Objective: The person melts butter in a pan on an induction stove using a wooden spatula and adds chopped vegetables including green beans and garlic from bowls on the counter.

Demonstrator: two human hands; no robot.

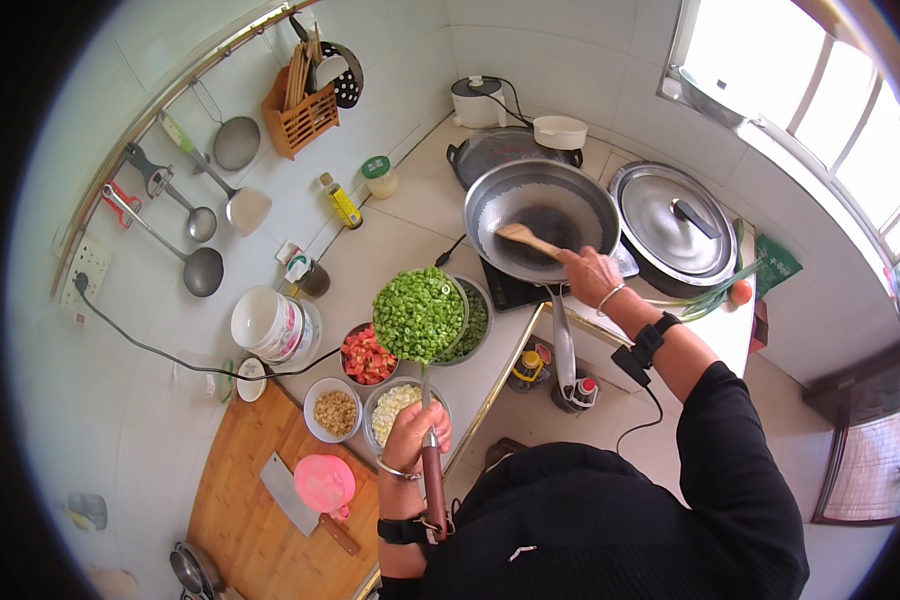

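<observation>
My left hand [416, 439] grips a long-handled strainer [433, 469] by its metal and brown handle. Chopped green vegetable pieces [418, 313] heap its bowl, probably beans. The strainer is over a metal bowl [489, 330] that holds more green pieces, partly hidden. With my right hand [594, 276] I hold a wooden spatula [529, 238], its blade inside a steel wok [487, 187]. The wok has a dark, honeycomb-textured inside and stands over a black cooktop [506, 291]; its long handle [562, 337] points toward me.
Bowls of diced tomato [367, 356], brown crumbly pieces [335, 412] and chopped white-yellow pieces [391, 409] stand left. A cleaver [294, 495] and pink container [324, 482] lie on the cutting board [247, 465]. A lidded pan [667, 217] sits right of the wok. A black cord [270, 373] crosses the counter.
</observation>
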